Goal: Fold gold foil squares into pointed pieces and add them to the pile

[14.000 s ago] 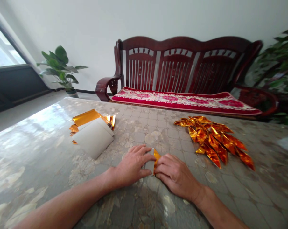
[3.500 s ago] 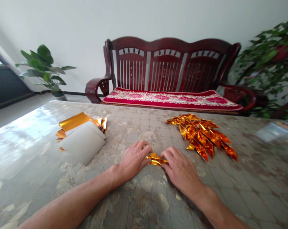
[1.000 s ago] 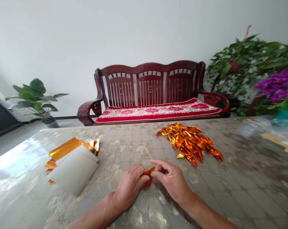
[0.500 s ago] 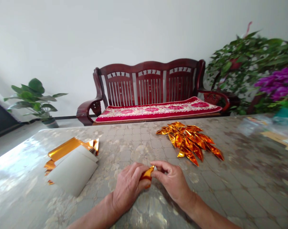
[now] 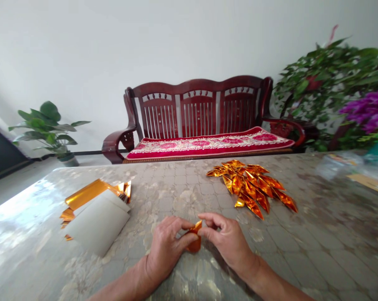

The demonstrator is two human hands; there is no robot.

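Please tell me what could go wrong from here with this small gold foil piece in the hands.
The gold foil piece is small and held in the left hand, with the right hand at its edge, so it might slip or crease in the wrong place. The light folded pieces lie loose on the table near the right hand, so a careless reach could scatter them.
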